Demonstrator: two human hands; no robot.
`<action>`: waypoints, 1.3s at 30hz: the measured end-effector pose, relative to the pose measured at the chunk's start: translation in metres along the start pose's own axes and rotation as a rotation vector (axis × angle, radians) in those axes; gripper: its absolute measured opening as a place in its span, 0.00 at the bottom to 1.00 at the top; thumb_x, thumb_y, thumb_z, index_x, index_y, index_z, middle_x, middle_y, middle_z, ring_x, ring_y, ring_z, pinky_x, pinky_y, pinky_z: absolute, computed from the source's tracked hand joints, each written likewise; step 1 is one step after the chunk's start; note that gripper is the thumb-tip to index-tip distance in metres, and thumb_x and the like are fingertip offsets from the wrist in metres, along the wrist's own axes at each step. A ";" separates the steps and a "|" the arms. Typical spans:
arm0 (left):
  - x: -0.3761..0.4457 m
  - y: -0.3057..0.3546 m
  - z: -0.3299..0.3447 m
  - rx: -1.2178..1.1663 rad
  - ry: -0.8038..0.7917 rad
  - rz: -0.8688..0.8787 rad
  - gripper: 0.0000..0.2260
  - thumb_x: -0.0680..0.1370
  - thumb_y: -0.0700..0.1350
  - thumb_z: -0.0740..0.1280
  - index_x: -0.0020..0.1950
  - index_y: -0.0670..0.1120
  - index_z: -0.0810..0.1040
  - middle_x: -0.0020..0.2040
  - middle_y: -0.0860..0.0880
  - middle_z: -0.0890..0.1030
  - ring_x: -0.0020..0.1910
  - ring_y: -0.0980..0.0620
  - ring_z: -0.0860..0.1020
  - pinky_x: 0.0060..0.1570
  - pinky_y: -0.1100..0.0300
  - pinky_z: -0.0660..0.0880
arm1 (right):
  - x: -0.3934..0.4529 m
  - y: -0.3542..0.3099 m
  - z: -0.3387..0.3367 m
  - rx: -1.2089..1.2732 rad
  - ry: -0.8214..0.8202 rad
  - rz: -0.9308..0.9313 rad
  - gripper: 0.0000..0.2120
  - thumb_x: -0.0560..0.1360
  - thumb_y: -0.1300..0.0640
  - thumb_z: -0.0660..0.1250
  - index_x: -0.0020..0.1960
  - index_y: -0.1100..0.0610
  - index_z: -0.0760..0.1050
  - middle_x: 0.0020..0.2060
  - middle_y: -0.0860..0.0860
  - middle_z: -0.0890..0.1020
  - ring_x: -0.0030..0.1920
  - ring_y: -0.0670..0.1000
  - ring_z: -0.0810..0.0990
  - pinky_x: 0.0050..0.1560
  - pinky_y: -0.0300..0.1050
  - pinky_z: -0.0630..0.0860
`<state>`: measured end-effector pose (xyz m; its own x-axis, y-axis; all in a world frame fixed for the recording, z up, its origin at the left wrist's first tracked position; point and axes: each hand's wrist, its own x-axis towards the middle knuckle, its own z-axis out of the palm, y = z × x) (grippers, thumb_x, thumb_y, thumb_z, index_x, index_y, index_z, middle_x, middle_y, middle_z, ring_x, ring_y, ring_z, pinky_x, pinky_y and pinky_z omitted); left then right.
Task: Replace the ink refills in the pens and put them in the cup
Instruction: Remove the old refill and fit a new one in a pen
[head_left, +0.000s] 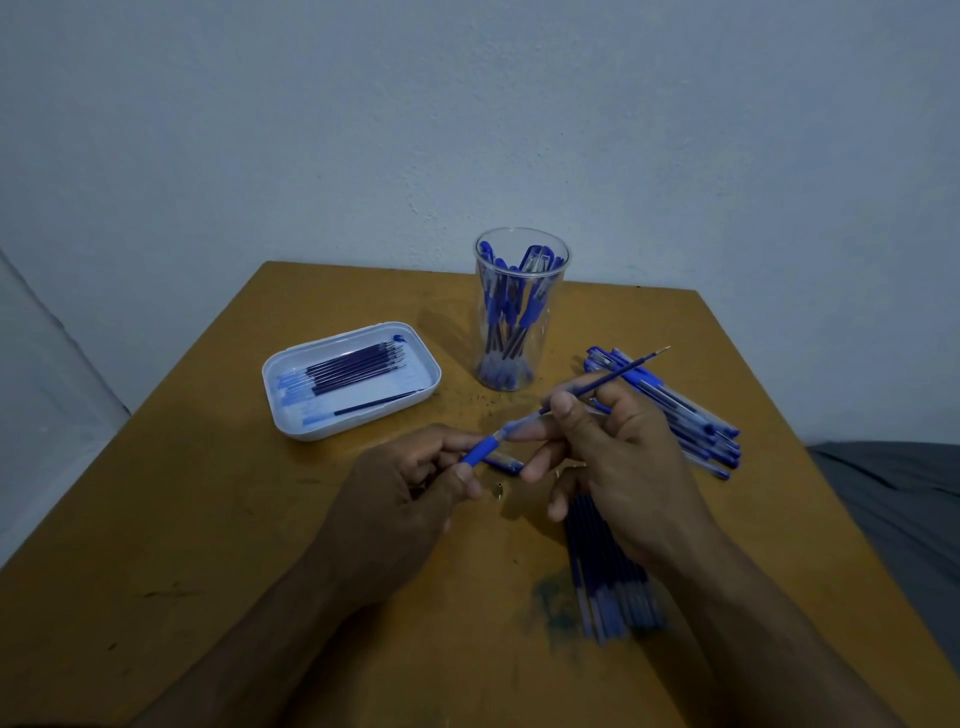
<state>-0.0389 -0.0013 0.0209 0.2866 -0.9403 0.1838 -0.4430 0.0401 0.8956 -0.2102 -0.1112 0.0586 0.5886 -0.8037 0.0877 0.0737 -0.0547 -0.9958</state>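
Swapping a refill out over the desk

Holding a pen by its blue rubber grip (479, 450), the left hand (400, 499) pinches it between thumb and fingers, just nearer the viewer than the clear cup (521, 312). The right hand (618, 462) grips a thin blue ink refill (608, 380) between thumb and forefinger; the refill slants up and away from the pen's front end, its metal tip pointing to the right of the cup. The cup stands upright on the brown desk (234, 519), near its far edge, and holds many blue capped pens. Left of the cup sits a shallow white tray (291, 415) with a row of dark refills lying in it. Right of the cup, a loose heap of capped pens (691, 415) lies on the desk. Nearer the viewer than the cup, partly under the right wrist, a bundle of refills (602, 587) lies beside a blue-green ink smudge (550, 597).
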 end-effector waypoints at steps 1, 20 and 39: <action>0.000 0.000 0.000 -0.003 0.002 0.002 0.11 0.81 0.42 0.66 0.60 0.56 0.79 0.42 0.55 0.85 0.31 0.57 0.78 0.32 0.67 0.73 | 0.000 0.000 -0.001 -0.001 -0.009 -0.003 0.06 0.83 0.58 0.60 0.55 0.61 0.71 0.45 0.59 0.86 0.35 0.59 0.83 0.25 0.48 0.77; -0.001 -0.002 0.001 -0.003 -0.020 0.032 0.12 0.81 0.41 0.66 0.61 0.55 0.80 0.42 0.55 0.85 0.34 0.57 0.79 0.35 0.64 0.76 | 0.002 0.004 -0.001 -0.024 -0.079 0.094 0.12 0.77 0.59 0.70 0.59 0.61 0.78 0.42 0.60 0.84 0.35 0.59 0.82 0.26 0.47 0.77; 0.004 -0.005 0.001 -0.173 0.125 -0.048 0.10 0.82 0.39 0.64 0.60 0.49 0.78 0.42 0.49 0.85 0.28 0.54 0.76 0.29 0.67 0.71 | -0.002 0.012 0.016 -1.227 -0.318 -0.086 0.12 0.82 0.50 0.64 0.64 0.47 0.78 0.53 0.45 0.76 0.52 0.45 0.75 0.51 0.42 0.74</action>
<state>-0.0366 -0.0059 0.0164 0.4115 -0.8938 0.1781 -0.2765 0.0637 0.9589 -0.1979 -0.1008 0.0466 0.7983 -0.6021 -0.0140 -0.5696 -0.7472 -0.3425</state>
